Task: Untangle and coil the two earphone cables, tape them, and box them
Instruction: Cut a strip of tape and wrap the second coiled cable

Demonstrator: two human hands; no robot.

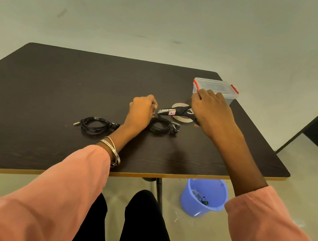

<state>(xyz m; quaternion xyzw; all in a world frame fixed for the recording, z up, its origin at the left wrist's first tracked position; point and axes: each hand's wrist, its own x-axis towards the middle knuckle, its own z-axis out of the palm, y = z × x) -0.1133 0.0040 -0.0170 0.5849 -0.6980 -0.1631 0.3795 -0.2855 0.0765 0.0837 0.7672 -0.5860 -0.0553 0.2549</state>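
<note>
Dark table [36, 86], both earphone coils done: one [94, 125] loose, one [163, 126] by the curled left hand [142, 109], pinching tape maybe? Right hand [210, 109] grips scissors [175, 112] over the tape roll [181, 119]. Taping underway; box [216, 87] behind, lidded, waiting.

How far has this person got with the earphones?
Both cables look coiled: one coil lies left, the other by the left hand. Taping seems in hand: the right hand holds scissors over the tape roll; what the left fingers pinch is unclear. Boxing remains: the box looks lidded.
</note>
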